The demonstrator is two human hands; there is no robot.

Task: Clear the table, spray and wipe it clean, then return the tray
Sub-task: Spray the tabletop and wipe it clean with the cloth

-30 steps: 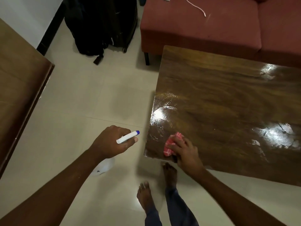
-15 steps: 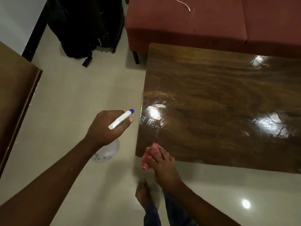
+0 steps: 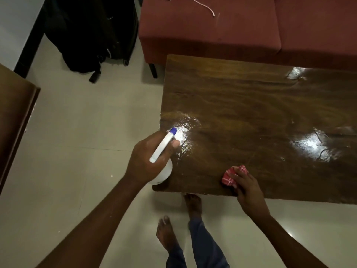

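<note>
The fingers (image 3: 240, 177) of the right hand (image 3: 249, 192) lie fairly straight on a crumpled red checked cloth (image 3: 227, 178), pressing it flat against the table (image 3: 251, 113) just inside its near edge. To their left, the fingers (image 3: 173, 145) of the left hand (image 3: 148, 157) curl round the neck of a white spray bottle (image 3: 161, 147), its blue nozzle pointing away over the table's near left corner. Wet, shiny patches lie just beyond the left fingers and well to the right of the cloth. Below both hands, two bare feet (image 3: 193, 206) stand on the pale tiled floor (image 3: 77, 132). Far beyond the table are a red sofa (image 3: 212, 29) with a white cable (image 3: 204, 5) on it and, left of it, a black bag (image 3: 92, 31).
</note>
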